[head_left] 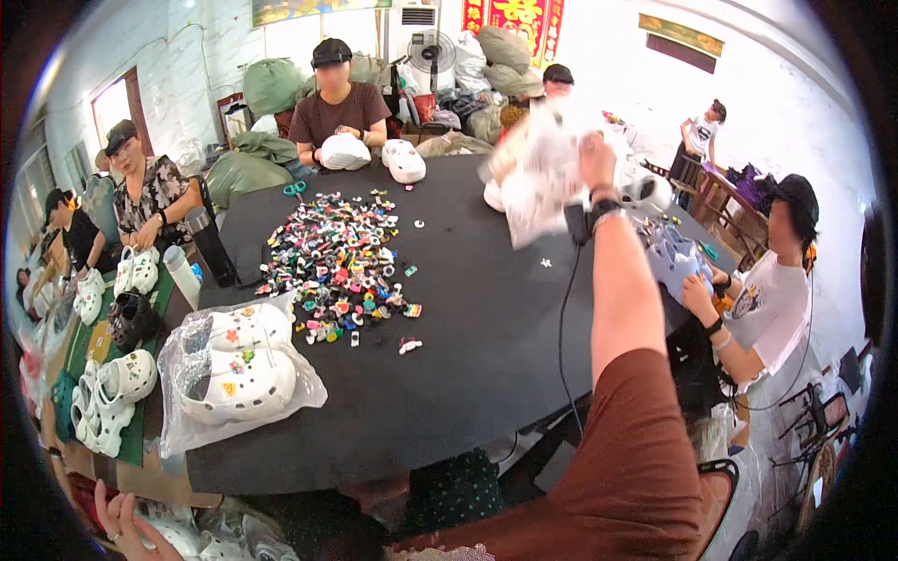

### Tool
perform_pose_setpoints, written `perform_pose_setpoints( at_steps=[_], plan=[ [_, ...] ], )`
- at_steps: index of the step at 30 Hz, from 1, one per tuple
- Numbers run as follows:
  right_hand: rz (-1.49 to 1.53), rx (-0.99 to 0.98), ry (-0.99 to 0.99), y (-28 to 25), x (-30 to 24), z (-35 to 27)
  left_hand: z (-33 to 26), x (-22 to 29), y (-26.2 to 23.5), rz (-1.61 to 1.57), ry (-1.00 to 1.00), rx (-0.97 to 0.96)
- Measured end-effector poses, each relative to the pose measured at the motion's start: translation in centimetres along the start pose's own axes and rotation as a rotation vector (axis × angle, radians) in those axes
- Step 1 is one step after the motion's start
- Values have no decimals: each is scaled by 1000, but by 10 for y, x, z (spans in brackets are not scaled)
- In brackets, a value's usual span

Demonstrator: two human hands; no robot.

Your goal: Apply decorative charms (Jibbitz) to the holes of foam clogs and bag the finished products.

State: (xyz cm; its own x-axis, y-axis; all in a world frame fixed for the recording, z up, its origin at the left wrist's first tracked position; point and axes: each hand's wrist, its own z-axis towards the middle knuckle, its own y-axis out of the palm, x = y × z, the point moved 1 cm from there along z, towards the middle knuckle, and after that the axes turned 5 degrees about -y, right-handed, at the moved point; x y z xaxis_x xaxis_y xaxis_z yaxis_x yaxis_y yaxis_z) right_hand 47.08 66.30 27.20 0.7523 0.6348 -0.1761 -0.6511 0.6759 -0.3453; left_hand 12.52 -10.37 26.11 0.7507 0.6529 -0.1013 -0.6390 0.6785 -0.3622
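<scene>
My right arm stretches far across the dark table [468, 374]. At its end my right hand [599, 164] is closed on a clear plastic bag [538, 210], smeared by motion, with pale shapes in or behind it that I cannot make out. Low at the left edge, my left hand [126, 524] is open, its fingers apart, beside bagged white clogs [224, 542]. On the table's near left lies another clear bag holding a pair of white clogs [248, 383] with colourful charms. A large heap of small colourful shoe charms [327, 262] spreads over the table's left half.
Co-workers sit around: one opposite handles a white clog [344, 152], one at right holds a light blue clog [675, 262]. A black bottle [210, 245], a white cup [181, 271] and teal scissors [295, 188] stand or lie leftward. A black cable [562, 346] crosses the table.
</scene>
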Motion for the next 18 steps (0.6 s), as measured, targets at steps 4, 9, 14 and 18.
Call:
perform_pose_setpoints(
  at_steps=[4,9,14,18],
  plan=[
    [-47,-37,172,20,19,-77,-6,-6,24,-7,19,-116],
    [24,59,344,6,59,-78,-18,-2,54,-132,23,-326],
    [249,382,530,-21,65,-69,-34,-6,46,-103,-61,-407],
    [-86,343,506,5,90,-104,-34,-5,43,12,-31,-428]
  ],
)
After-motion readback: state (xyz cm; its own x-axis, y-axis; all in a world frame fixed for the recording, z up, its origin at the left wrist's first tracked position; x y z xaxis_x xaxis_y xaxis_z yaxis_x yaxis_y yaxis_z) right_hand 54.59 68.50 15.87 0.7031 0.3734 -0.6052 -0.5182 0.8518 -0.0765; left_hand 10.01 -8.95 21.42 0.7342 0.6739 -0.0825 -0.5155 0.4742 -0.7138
